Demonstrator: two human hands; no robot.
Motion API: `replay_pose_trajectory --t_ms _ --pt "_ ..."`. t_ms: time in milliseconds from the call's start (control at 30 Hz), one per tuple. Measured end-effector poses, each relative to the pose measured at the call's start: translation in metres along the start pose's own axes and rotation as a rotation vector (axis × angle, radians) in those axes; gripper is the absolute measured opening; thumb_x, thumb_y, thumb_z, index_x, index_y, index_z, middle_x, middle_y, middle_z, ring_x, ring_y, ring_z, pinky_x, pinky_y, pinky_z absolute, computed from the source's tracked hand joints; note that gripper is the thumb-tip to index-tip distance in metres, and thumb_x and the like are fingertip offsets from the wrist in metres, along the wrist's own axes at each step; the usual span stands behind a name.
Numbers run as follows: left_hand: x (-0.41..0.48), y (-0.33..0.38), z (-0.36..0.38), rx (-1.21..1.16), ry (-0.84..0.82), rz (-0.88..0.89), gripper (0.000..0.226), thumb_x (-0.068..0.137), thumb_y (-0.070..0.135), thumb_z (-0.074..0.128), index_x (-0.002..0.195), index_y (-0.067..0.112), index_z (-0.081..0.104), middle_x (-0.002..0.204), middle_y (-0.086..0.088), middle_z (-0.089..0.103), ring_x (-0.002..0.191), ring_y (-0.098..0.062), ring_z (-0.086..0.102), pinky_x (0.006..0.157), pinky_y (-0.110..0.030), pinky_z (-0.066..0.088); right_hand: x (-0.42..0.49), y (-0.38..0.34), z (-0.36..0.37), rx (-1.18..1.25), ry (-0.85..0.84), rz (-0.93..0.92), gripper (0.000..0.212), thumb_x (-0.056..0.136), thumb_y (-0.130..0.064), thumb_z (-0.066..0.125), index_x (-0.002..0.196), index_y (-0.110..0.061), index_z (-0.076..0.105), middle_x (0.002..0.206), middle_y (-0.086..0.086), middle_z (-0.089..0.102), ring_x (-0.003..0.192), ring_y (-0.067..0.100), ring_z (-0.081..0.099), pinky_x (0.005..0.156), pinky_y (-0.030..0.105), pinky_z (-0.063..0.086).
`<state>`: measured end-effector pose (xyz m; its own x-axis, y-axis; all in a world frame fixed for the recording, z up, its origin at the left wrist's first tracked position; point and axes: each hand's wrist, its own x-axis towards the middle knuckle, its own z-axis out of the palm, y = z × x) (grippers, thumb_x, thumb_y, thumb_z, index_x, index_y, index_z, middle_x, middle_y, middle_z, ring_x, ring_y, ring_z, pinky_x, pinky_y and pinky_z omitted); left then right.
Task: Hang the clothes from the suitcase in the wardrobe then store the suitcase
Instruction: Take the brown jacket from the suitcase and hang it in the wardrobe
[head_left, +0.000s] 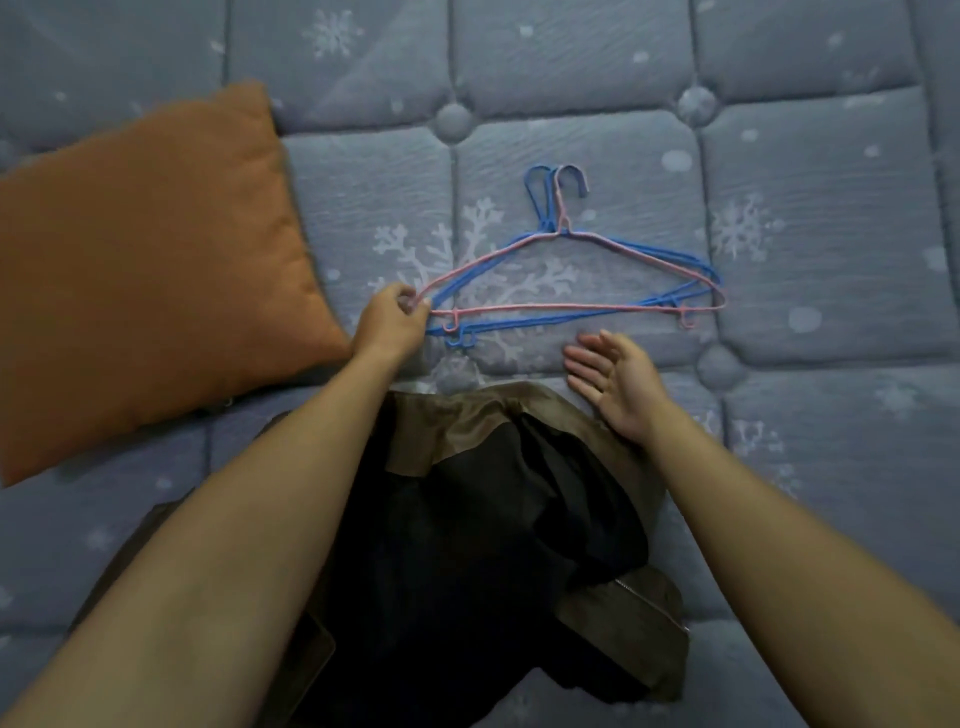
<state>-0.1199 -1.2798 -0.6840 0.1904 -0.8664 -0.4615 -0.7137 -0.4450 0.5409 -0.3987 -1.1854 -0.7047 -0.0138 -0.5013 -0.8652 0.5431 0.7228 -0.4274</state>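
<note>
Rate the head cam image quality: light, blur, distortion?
Head view: dim, flat light with a bluish cast; no glare or hard shadows. The dark olive-and-black jacket loses detail in its black folds. Mild softness overall, yet the thin pink wire hanger pinched by the left hand stays legible. Wide-angle bowing curves the quilted grey-blue snowflake mattress seams.

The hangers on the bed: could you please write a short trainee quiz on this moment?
1. True or false: the left hand pinches the end of the pink hanger.
2. Which thing lies left of the hangers? A) a suitcase B) an orange cushion C) a towel
3. Fill in: the right hand is ____, palm showing, holding nothing.

Key: 1 true; 2 B; 3 open. The pink hanger tops the blue hangers on the mattress, with the dark jacket nearer the person.
</note>
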Motion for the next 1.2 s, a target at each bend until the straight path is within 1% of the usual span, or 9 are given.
replay_pose_trajectory --t_ms 167,267,400,500,733,867,967,1067,1200 --pt "0.011 -0.001 0.006 0.034 0.056 -0.027 0.016 0.087 0.025 0.073 0.078 0.021 0.061 0.083 0.0 0.065 0.083 -0.021 0.063 0.074 -0.027 0.044 0.006 0.004 -0.001 0.005 -0.04 -0.013 0.049 0.105 -0.036 0.042 0.146 -0.011 0.048 0.142 0.012 0.059 0.132 0.027 0.054 0.105 0.04 0.046" --pt "0.003 0.001 0.001 0.054 0.017 0.0 0.013 0.087 0.017 0.072 0.079 0.017 0.062 0.079 -0.005 0.065 0.074 -0.019 0.06 0.069 -0.028 0.045 0.002 0.003 0.002 -0.003 -0.033 -0.016 0.049 0.105 -0.036 0.042 0.148 -0.012 0.046 0.143 0.011 0.057 0.133 0.026 0.053 0.107 0.039 0.044" --pt "-0.04 0.009 -0.017 -0.322 -0.205 -0.016 0.02 0.093 -0.001 0.067 0.08 0.011 0.059 0.058 -0.002 0.067 0.047 -0.003 0.065 0.048 -0.018 0.053 -0.018 -0.001 0.022 -0.063 0.026 -0.051 0.031 0.104 -0.032 0.046 0.132 -0.02 0.053 0.142 0.01 0.056 0.124 0.023 0.055 0.099 0.041 0.045" --pt "-0.08 0.008 -0.026 -0.465 -0.422 -0.014 0.009 0.094 -0.004 0.065 0.097 0.005 0.065 0.068 -0.002 0.074 0.058 -0.006 0.072 0.054 -0.017 0.056 -0.032 -0.001 0.04 -0.137 0.083 -0.134 0.015 0.102 -0.034 0.054 0.112 -0.023 0.05 0.137 0.011 0.055 0.123 0.024 0.056 0.092 0.042 0.049" --pt "-0.145 0.002 -0.017 -0.502 -0.404 0.179 0.018 0.089 0.008 0.075 0.098 0.008 0.059 0.074 -0.009 0.076 0.069 -0.017 0.072 0.068 -0.03 0.056 -0.08 -0.003 0.083 -0.03 0.235 -0.198 0.101 0.064 -0.052 0.089 0.137 -0.015 0.031 0.122 0.012 0.056 0.097 0.02 0.07 0.064 0.036 0.062" --pt "-0.18 0.009 -0.017 -0.421 -0.377 0.359 0.022 0.087 0.013 0.079 0.093 0.025 0.062 0.076 0.007 0.075 0.067 -0.001 0.065 0.068 -0.02 0.049 -0.102 0.0 0.107 -0.058 0.273 -0.239 0.098 0.066 -0.044 0.091 0.137 -0.017 0.029 0.113 0.01 0.057 0.092 0.022 0.069 0.078 0.045 0.064" --pt "-0.199 0.009 -0.026 -0.408 -0.404 0.464 0.018 0.088 0.016 0.077 0.1 0.026 0.067 0.086 0.006 0.076 0.079 -0.004 0.07 0.077 -0.026 0.056 -0.11 0.0 0.116 -0.071 0.341 -0.306 0.065 0.079 -0.026 0.08 0.126 -0.011 0.038 0.096 0.012 0.06 0.069 0.019 0.062 0.062 0.036 0.058" --pt "-0.195 -0.02 -0.047 -0.343 -0.261 0.433 0.009 0.093 0.017 0.07 0.101 0.02 0.07 0.088 0.007 0.071 0.079 -0.002 0.066 0.074 -0.023 0.052 -0.122 0.006 0.114 -0.182 0.257 -0.378 0.039 0.089 -0.005 0.065 0.123 -0.01 0.048 0.088 0.007 0.056 0.062 0.012 0.054 0.052 0.022 0.048" --pt "-0.173 -0.095 -0.083 0.004 0.29 0.218 0.01 0.089 0.026 0.063 0.097 0.019 0.065 0.097 -0.006 0.063 0.094 -0.028 0.061 0.085 -0.045 0.053 -0.142 0.027 0.095 -0.459 0.072 -0.358 0.036 0.093 0.0 0.058 0.121 -0.021 0.059 0.087 0.004 0.062 0.064 0.013 0.056 0.052 0.02 0.045"
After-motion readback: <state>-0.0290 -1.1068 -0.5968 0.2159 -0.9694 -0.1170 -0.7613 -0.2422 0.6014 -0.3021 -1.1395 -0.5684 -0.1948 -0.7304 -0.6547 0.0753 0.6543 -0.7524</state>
